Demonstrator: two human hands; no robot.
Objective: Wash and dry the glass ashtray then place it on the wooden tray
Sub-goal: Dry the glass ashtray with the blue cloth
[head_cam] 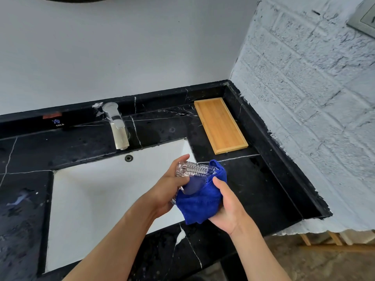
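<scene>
A clear cut-glass ashtray (192, 169) is held on edge above the right end of the white sink (97, 195). My left hand (169, 189) grips it from the left side. A blue cloth (200, 201) is pressed against the ashtray's right face and wraps part of it. My right hand (227, 207) holds the cloth from below and from the right, thumb on top. The wooden tray (220, 124) lies flat on the black marble counter (253, 183), farther back and to the right, with nothing in it.
A chrome faucet (117, 126) stands behind the sink, no water running from it. A white brick-textured wall (304, 98) borders the counter on the right. The counter's front right edge drops to the floor (324, 262).
</scene>
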